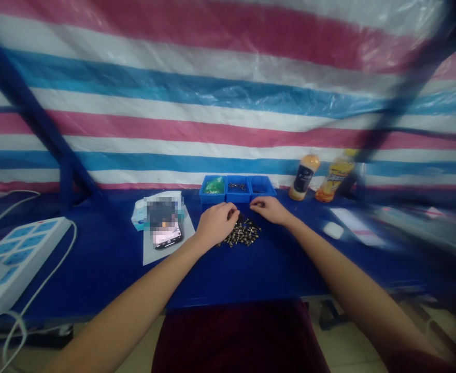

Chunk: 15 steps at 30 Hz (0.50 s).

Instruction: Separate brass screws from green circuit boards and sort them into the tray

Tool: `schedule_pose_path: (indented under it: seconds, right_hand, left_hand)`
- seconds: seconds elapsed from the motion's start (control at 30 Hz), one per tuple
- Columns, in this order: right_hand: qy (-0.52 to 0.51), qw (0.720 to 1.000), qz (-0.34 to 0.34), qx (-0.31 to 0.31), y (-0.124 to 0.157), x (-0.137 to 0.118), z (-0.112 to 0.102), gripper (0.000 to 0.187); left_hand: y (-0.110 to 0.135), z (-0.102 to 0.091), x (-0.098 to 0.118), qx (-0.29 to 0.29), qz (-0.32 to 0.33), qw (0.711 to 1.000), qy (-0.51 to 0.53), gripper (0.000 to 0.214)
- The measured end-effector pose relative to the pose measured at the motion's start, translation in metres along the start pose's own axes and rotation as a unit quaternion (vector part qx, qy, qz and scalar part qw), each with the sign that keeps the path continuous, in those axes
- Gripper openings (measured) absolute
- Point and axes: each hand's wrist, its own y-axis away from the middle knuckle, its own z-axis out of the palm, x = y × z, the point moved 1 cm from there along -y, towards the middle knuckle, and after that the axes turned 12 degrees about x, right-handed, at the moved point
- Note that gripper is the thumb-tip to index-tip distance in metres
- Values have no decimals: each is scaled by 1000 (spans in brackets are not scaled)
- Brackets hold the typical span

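A heap of small brass-and-black metal pieces (244, 234) lies on the blue table, too small to name exactly. My left hand (217, 224) rests at the heap's left edge, its fingers curled together around something dark and tiny. On the other side, my right hand (270, 210) is closed in a pinch just in front of the right blue bin (262, 196); what sits between its fingertips does not show. Behind the heap, the middle blue bin (238, 197) contains small dark parts, and the left blue bin (212, 198) holds a green plastic bag (214, 185).
A phone (168, 235) lies on white paper (148, 253) to the left, with a white power strip (26, 259) and its cord farther left. Two drink bottles (304, 177) stand at the back right. A white case (333, 230) lies near them. Striped sheeting hangs behind.
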Motion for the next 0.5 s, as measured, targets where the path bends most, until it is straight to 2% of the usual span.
schedule_pose_path:
  seconds: [0.1,0.23,0.5]
  right_hand:
    - [38,996,-66,-43,2,-5,9,26]
    - [81,989,-105,-71,1,-3,10,28]
    - [87,989,-112,-45,-1,-8,3,17]
  left_hand:
    - [0,0,0,-2,5,1000,-3,24]
    - [0,0,1,-4,8,1000,-5,23]
    - [-1,-1,2,-10,8,1000,1,24]
